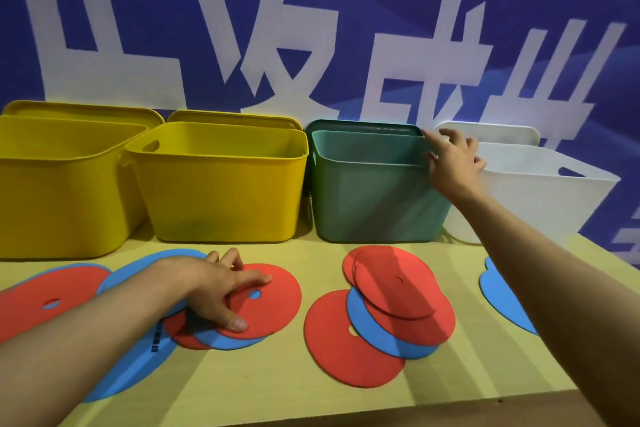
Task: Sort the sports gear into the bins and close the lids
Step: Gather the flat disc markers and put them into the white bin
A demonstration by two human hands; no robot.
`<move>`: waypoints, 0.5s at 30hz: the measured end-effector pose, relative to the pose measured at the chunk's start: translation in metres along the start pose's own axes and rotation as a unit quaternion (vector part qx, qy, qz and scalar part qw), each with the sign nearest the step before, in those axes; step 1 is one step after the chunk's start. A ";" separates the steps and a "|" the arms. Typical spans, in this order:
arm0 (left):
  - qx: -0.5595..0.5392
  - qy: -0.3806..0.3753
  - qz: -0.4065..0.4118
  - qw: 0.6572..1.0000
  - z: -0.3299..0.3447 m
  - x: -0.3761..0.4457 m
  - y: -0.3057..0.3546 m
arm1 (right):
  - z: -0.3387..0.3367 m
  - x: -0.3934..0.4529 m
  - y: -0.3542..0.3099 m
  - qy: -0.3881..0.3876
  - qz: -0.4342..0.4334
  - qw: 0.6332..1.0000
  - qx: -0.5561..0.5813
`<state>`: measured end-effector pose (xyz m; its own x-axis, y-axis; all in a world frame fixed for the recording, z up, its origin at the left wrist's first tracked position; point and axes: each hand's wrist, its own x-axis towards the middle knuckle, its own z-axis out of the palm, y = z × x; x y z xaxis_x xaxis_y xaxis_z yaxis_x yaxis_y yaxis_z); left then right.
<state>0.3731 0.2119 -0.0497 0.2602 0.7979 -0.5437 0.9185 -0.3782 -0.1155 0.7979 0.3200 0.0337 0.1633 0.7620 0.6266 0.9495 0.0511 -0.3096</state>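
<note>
Yellow table, flat round discs scattered near. Left hand fingers spread, pressing red disc. Right hand fingers curled over teal plastic bin far-right rim.

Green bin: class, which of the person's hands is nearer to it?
Right. The right hand touches the green bin at its right rim corner. The left hand rests on a red disc on the table, well in front of the bins.
</note>
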 end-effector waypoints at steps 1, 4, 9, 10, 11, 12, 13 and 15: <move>-0.001 -0.001 -0.002 1.000 0.000 0.000 0.000 | -0.004 -0.006 0.002 0.009 0.007 1.000 0.013; 0.011 0.002 0.002 1.000 -0.001 -0.001 0.003 | -0.019 -0.043 0.015 0.064 -0.016 0.997 0.037; 0.051 0.012 0.000 0.999 -0.014 -0.013 0.024 | -0.028 -0.134 0.064 0.056 -0.031 0.998 0.002; 0.059 0.027 0.012 0.998 -0.019 -0.015 0.034 | -0.029 -0.151 0.081 0.040 -0.017 0.999 -0.016; 0.064 0.045 0.023 0.997 -0.024 -0.014 0.046 | -0.032 -0.166 0.100 0.020 0.003 0.999 -0.040; 0.067 0.060 0.032 0.995 -0.030 -0.014 0.060 | -0.035 -0.181 0.120 -0.004 0.027 0.998 -0.060; 0.068 0.072 0.042 0.994 -0.036 -0.013 0.074 | -0.037 -0.194 0.137 -0.026 0.051 0.996 -0.075; 0.063 0.090 0.082 0.991 -0.048 -0.008 0.106 | -0.040 -0.217 0.164 -0.058 0.099 0.989 -0.093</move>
<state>0.4824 0.1877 -0.0177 0.4626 0.7874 -0.4075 0.8178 -0.5564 -0.1466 0.9288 0.1375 -0.1241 0.3288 0.8145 0.4781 0.9370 -0.2178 -0.2732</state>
